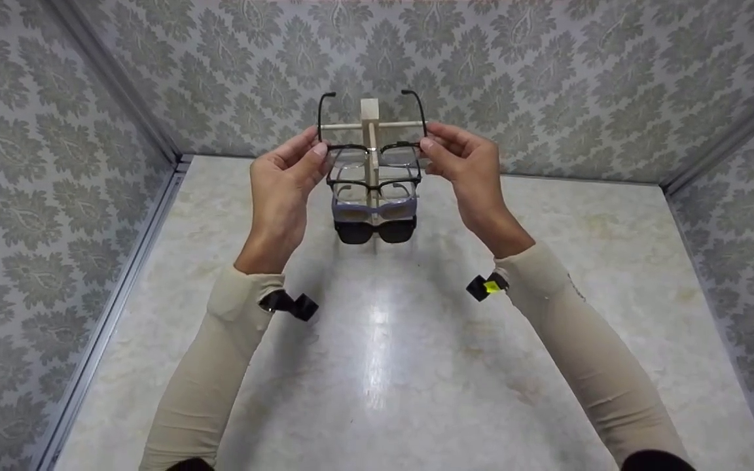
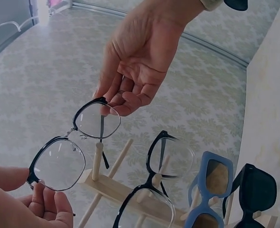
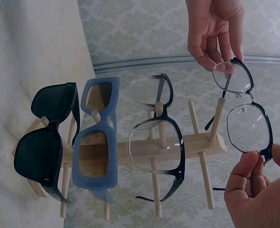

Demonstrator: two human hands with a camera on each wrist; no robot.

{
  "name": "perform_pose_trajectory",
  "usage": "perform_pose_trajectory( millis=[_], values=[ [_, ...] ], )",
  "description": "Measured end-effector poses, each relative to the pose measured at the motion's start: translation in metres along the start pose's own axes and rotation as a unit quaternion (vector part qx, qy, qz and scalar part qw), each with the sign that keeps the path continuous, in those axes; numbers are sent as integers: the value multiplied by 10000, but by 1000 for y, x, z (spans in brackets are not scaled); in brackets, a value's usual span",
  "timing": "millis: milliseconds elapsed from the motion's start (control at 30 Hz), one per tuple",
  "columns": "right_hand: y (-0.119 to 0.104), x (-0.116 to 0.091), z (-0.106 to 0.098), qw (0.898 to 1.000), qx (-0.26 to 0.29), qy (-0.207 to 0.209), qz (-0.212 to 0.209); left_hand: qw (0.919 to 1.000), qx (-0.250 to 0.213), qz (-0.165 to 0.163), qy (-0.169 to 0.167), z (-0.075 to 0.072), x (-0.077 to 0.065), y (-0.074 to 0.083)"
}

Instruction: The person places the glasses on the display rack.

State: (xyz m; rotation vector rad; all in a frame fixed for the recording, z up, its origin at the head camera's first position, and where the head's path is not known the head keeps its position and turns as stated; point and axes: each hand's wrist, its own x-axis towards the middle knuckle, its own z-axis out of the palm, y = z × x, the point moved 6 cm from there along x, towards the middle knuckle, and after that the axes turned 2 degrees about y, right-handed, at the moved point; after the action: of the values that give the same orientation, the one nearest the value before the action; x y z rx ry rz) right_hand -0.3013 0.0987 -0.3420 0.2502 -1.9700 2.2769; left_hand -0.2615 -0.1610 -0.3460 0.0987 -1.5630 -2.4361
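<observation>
A pair of eyeglasses with black upper rims and thin metal lower rims is held level at the top of a wooden display stand. My left hand pinches its left hinge corner between thumb and fingers. At the opposite corner, my right hand pinches the frame the same way. The temples are unfolded and point toward the back wall, either side of the stand's top pegs. In both wrist views the bridge appears in front of the top peg, with a gap between them.
Lower on the stand hang black-and-clear glasses, blue-framed sunglasses and black sunglasses. The stand is upright on a pale marbled table, near the patterned back wall. Side walls border the table.
</observation>
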Motion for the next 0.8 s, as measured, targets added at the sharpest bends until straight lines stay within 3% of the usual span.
perform_pose_trajectory(
  millis=[233,800],
  values=[
    [14,5,-2,9997,-177,77,158,9995,120,-278,13,-3,8,-14],
    [24,3,0,9993,-266,48,256,9995,145,-288,4,-10,11,-26]
  ],
)
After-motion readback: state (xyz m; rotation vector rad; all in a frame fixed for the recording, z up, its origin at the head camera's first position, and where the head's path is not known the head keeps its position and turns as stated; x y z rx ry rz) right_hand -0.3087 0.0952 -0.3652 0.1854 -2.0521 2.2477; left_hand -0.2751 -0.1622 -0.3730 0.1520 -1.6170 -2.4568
